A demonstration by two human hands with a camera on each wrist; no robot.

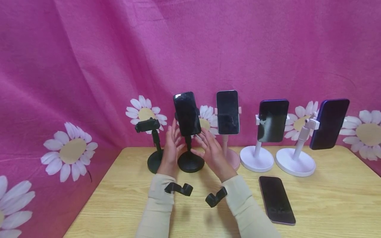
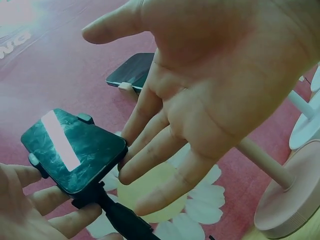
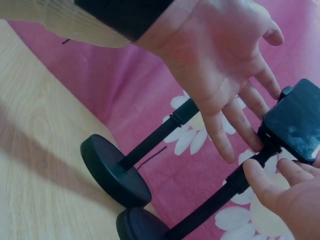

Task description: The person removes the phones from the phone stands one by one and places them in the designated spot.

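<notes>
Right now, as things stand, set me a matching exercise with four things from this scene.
1. Left hand
2. Backdrop
3. Rightmost phone
4. Loose phone

A. Flat on the table
B. Magenta with white-petalled flowers
C. Clamped in a white stand
D. Fingers extended, beside a black stand

Pairs: 1-D, 2-B, 3-C, 4-A

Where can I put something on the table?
Right of the flat phone and left of the left sleeve, the table is bare. It's crowded at the back: five stands, with the left hand and right hand among them.
</notes>
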